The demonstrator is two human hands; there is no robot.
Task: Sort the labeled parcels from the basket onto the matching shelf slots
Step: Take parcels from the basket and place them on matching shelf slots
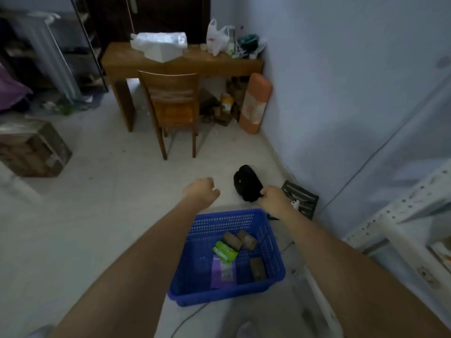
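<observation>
A blue plastic basket (268,242) stands on the floor below my arms. Inside lie several parcels: small brown boxes (231,240), a green packet (224,251) and a purple packet (223,272). My right hand (274,200) grips a black bagged parcel (246,182) held up beyond the basket's far rim. My left hand (203,191) hovers beside it with curled fingers and holds nothing. The white metal shelf (400,215) runs along the right edge of the view.
A wooden desk (127,62) with bags on top and a wooden chair (170,103) stand ahead. An orange roll (255,103) leans on the wall. A cardboard box (34,150) sits at left. A dark floor grate (302,197) lies by the wall.
</observation>
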